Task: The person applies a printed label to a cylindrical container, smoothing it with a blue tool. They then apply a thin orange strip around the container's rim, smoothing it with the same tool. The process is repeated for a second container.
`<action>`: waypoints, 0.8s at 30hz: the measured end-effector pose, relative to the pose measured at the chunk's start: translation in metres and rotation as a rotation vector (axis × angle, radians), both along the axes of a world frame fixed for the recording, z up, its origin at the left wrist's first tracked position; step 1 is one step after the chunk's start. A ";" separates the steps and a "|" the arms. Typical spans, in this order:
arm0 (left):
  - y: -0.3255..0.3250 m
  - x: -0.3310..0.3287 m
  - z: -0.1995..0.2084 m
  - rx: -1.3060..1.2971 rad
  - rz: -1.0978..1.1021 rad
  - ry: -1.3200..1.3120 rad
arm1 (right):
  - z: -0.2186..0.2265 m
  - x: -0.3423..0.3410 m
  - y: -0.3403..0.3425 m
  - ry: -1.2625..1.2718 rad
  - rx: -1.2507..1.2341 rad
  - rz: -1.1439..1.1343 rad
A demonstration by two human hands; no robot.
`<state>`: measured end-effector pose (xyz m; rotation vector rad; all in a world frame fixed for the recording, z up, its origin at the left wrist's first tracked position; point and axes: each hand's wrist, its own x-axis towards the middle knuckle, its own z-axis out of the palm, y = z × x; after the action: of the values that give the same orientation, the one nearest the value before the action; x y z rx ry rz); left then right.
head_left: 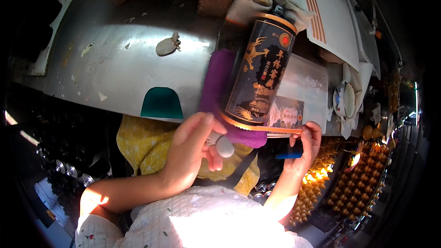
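A large black bottle (260,71) with gold trim and a gold dragon lies slantwise on a purple cloth (213,80). Between the thumb and fingers of my left hand (186,149) is a small grey-white cloth pad (224,147) with a rounded end, just below the bottle's base. From the base edge a thin orange trim strip (281,130) runs off to the right. Its free end is pinched in my right hand (305,144). A dark blue flat piece (289,155) shows under the right fingers; how it is held is partly hidden.
On the metal table (115,76) lie a tied cloth pouch (168,46) and a green rounded flat piece (161,103). A decorated cup (344,99) stands at the right. Yellow cloth (142,142) covers my lap. Rows of gold-coloured pieces (353,183) fill the lower right.
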<state>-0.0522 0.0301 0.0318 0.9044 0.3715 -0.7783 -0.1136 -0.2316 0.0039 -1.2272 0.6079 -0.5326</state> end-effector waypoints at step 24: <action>0.007 -0.022 -0.070 1.325 -0.360 -1.825 | -0.010 0.002 0.001 -0.010 0.169 0.124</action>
<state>-0.0739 0.0372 -0.0378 2.5141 -1.0852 0.3701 -0.1116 -0.2305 -0.0057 -1.0938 0.5528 -0.3750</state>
